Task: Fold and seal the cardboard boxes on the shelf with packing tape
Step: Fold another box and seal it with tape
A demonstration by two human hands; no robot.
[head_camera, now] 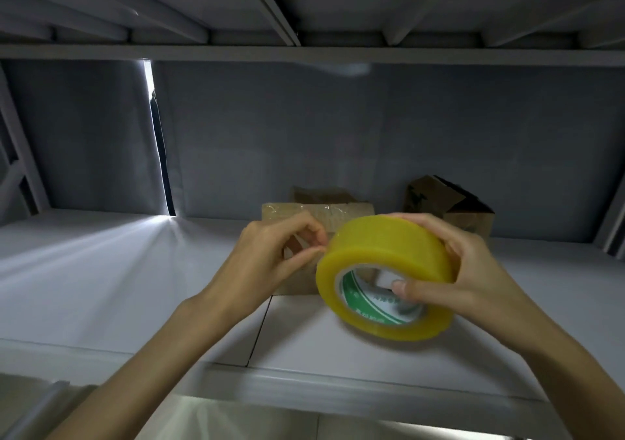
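Two hands busy above the shelf (pixel 101 270): right hand (pixel 473 270) grips the tape roll (pixel 382 263), left hand (pixel 270 253) pinches at its edge before the cardboard box (pixel 338 211); likely risk, the thin tape end slipping or re-sticking.

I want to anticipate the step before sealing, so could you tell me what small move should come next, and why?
Probably peel a strip free: the left hand pinches at the edge of the tape roll, which the right hand grips with its thumb in the core, just in front of the cardboard box awaiting tape.
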